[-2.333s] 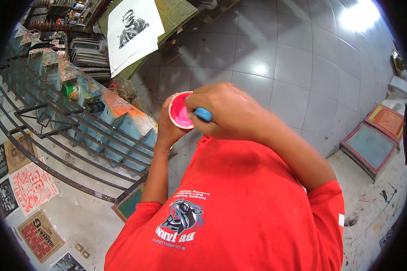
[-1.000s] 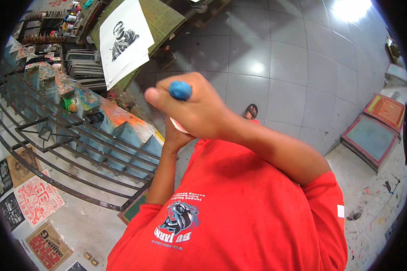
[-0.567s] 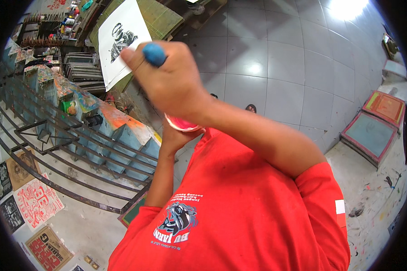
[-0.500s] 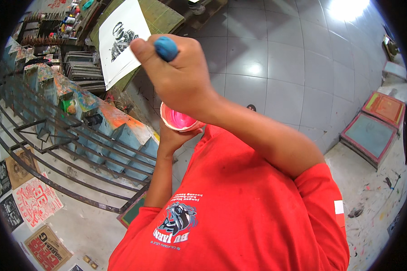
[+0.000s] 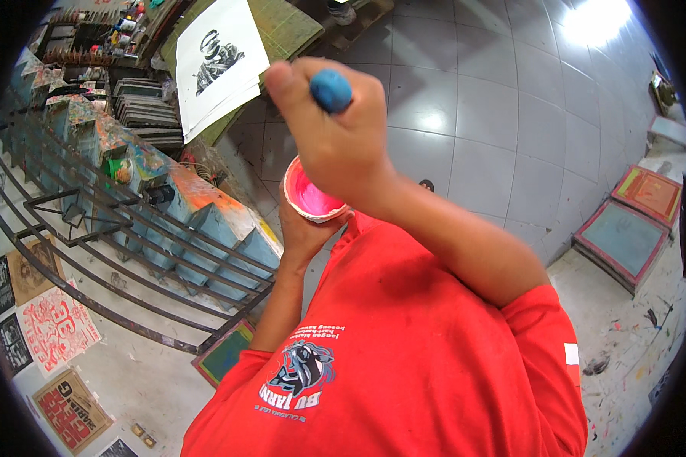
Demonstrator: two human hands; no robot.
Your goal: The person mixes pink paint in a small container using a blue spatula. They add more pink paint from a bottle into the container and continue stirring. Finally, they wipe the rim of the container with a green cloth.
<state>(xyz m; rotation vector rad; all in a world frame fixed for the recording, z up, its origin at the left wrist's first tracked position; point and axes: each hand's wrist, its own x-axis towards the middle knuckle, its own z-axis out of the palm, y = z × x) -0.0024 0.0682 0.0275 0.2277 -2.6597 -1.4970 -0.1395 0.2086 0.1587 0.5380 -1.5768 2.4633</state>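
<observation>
Paper prints [image 5: 59, 326]: these lay far to the left of the left hand, beyond the railing.
Dark metal railing [image 5: 235, 316]: its curved bars swept toward the left forearm, just beside it at the near end.
Blue rack [image 5: 198, 190]: it stood left of the left hand behind the bars, its top smeared with orange paint.
Printed sheet [image 5: 225, 68]: it lay on a green table [image 5: 286, 27] ahead and to the left of the right hand, bearing a dark figure.
Left hand [image 5: 301, 232]: it was curled around the cup from the left and below, partly open to the cup's girth, gripping it.
Cup [image 5: 290, 185]: it sat in the left hand, below the right fist, its mouth tipped toward the viewer, with bright pink paint [image 5: 312, 196] inside.
Right hand [image 5: 343, 137]: it was closed in a fist around the blue handle, thumb pointing up and left.
Blue handle [image 5: 331, 91]: its rounded end stuck out of the top of the fist; the lower part was hidden, so whether it reached the paint could not be told.
Stirring: this was probably the step in hand; the next move seemed to call for a steady cup and a controlled stroke of the handle inside the rim.
Tiled floor [image 5: 488, 99]: it spread ahead and to the right of the right hand.
Framed screens [image 5: 623, 238]: they lay well to the right of the right hand.
</observation>
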